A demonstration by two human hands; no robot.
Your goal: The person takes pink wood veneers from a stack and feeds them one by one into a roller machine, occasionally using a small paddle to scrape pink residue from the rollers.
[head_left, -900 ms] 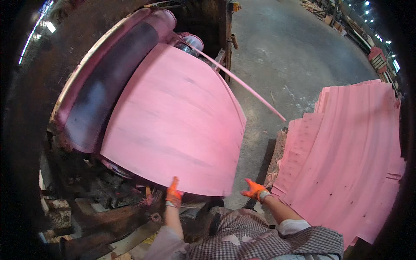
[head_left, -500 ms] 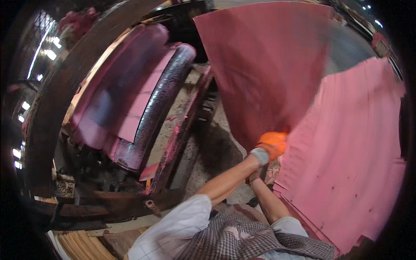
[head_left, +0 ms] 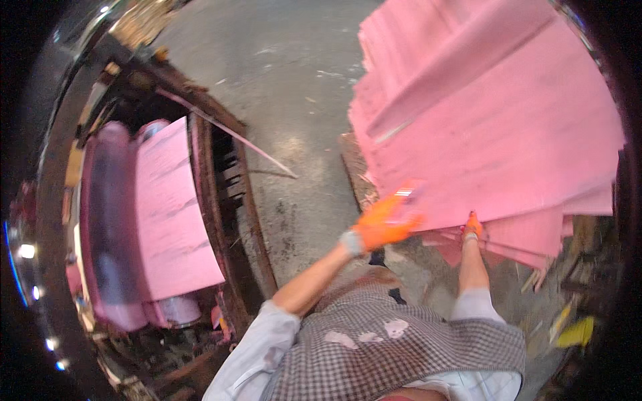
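Pink sheet [head_left: 501,140] lies over the stack [head_left: 528,235], askew; laying-down looks nearly done. Second sheet [head_left: 175,220] at the rollers [head_left: 112,220], not yet stacked. Left hand [head_left: 386,224]: fingers spread, blurred, at near corner; contact unclear. Right hand [head_left: 472,227]: at near edge, cannot tell whether pinching.

Indus. wkshop: heavy roller mach. [head_left: 114,220] w/ pink-stained rollers, bare conc. floor [head_left: 294,80], piled pink sheets [head_left: 475,127].

Floor [head_left: 301,100] gives room between the machine frame [head_left: 204,164] and the pink sheets [head_left: 501,140], though a rod [head_left: 266,157] juts in.
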